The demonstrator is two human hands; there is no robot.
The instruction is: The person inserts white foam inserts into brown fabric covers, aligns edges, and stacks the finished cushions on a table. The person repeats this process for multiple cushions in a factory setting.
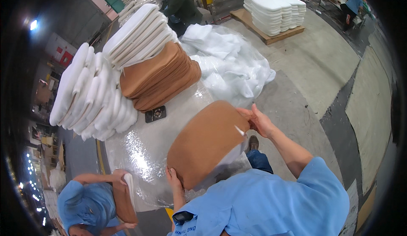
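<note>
Between my hands is a brown cushion cover [207, 142], tilted over the near right part of the plastic-covered table [144, 151]. A white tag sticks out from its right side, and white material shows along its lower edge. My left hand [174, 179] grips the lower left corner, thumb and fingers closed on the edge. At the upper right corner my right hand [259, 122] holds the rim; some fingers lie behind the cloth. Whether a pad is inside the cover is unclear.
A pile of brown covers [161, 77] and stacks of white pads [91, 94] stand on the table's far side. Beside a small black tray [155, 114] runs shiny plastic. White wrapped padding [229, 62] lies beyond. At left, a co-worker [87, 202] handles another brown cover.
</note>
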